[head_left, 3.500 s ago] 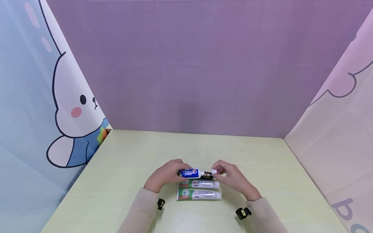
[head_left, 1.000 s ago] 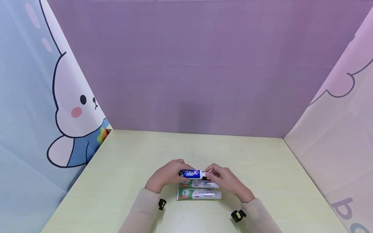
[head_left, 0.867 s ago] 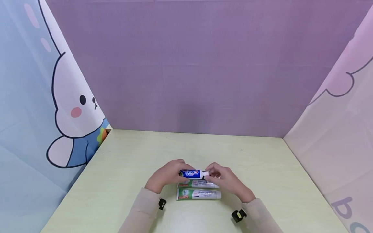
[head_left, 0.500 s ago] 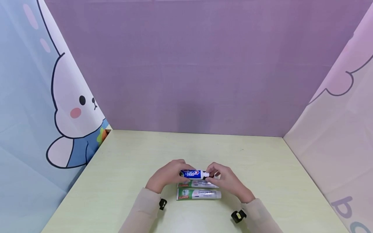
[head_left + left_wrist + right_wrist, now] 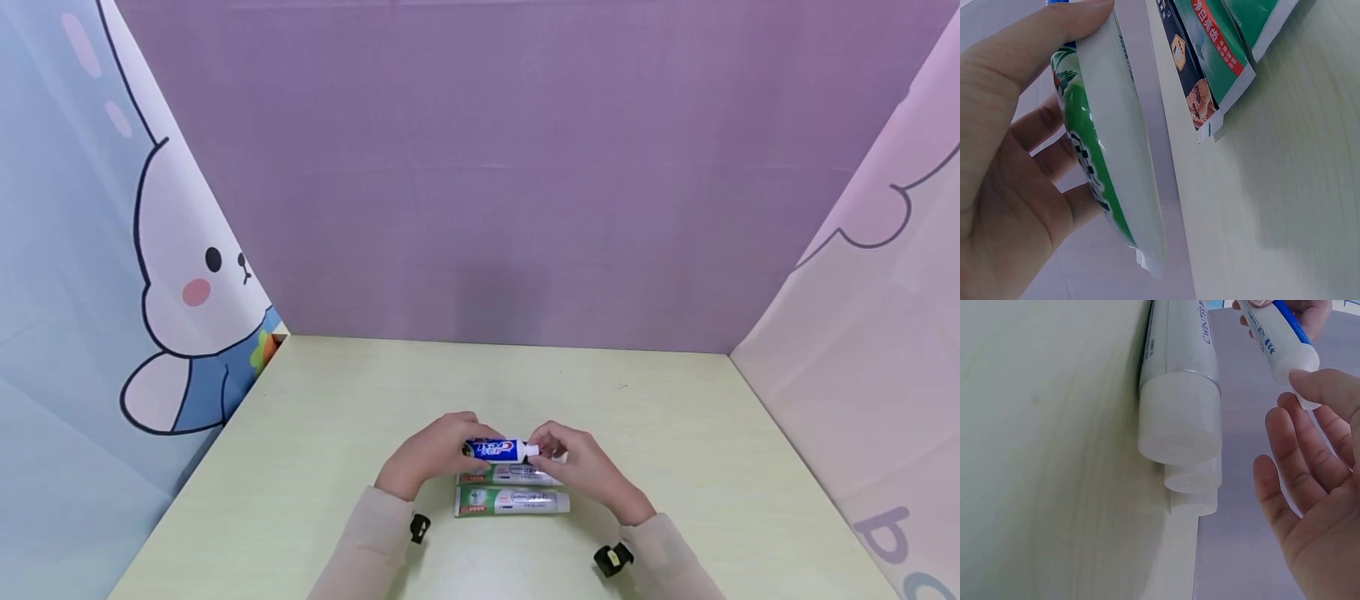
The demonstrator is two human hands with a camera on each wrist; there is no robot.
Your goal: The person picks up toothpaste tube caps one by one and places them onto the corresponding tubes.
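A blue-and-white toothpaste tube [image 5: 495, 451] is held above the table by my left hand [image 5: 435, 450], thumb and fingers gripping its body. In the left wrist view its white and green back [image 5: 1116, 131] faces the camera. My right hand [image 5: 585, 467] pinches the white cap [image 5: 1305, 400] at the tube's end between thumb and fingertips. Below lie two green-and-white toothpaste tubes, a nearer one [image 5: 513, 502] and a farther one [image 5: 517, 475], side by side. A black toothpaste tube [image 5: 1182, 62] lies beyond them, mostly hidden in the head view by the held tube.
The pale wooden table [image 5: 337, 392] meets a purple cloth wall [image 5: 480, 183] at the back. Printed curtains hang at the left [image 5: 67, 275] and right [image 5: 877, 333]. The lying tubes' white caps [image 5: 1180, 419] point to the right.
The white cap was in my right hand, apart from the tube, 3.5 s ago. My right hand moved left and the cap now sits at the tube's end. The left hand has barely moved.
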